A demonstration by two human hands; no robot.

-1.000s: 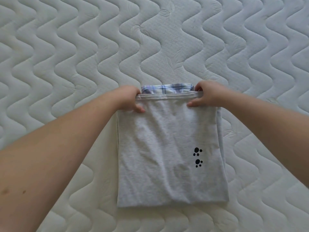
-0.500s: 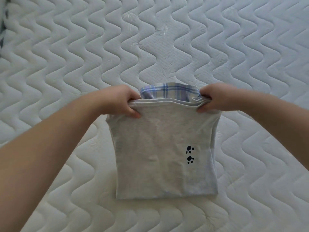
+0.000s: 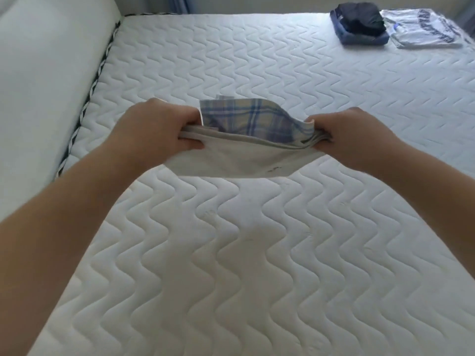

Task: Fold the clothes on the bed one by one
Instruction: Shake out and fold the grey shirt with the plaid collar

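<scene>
Folded grey garment [image 3: 239,160] held in the air over the bed [image 3: 231,253], clear of the mattress. Left hand [image 3: 154,129] and right hand [image 3: 352,134] each clench one end of its top edge, keeping the layers together so the fold holds. Plaid garment [image 3: 246,119] is pinched along with it, probably a paired set. Dark folded stack [image 3: 359,24] and light folded top [image 3: 421,29] sit at the far corner, likely the destination.

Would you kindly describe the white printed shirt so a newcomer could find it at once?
Look to the mattress's far right corner, where two folded piles lie. The white shirt is the rightmost, beside the dark navy stack; it alone is pale with dark lettering.
</scene>
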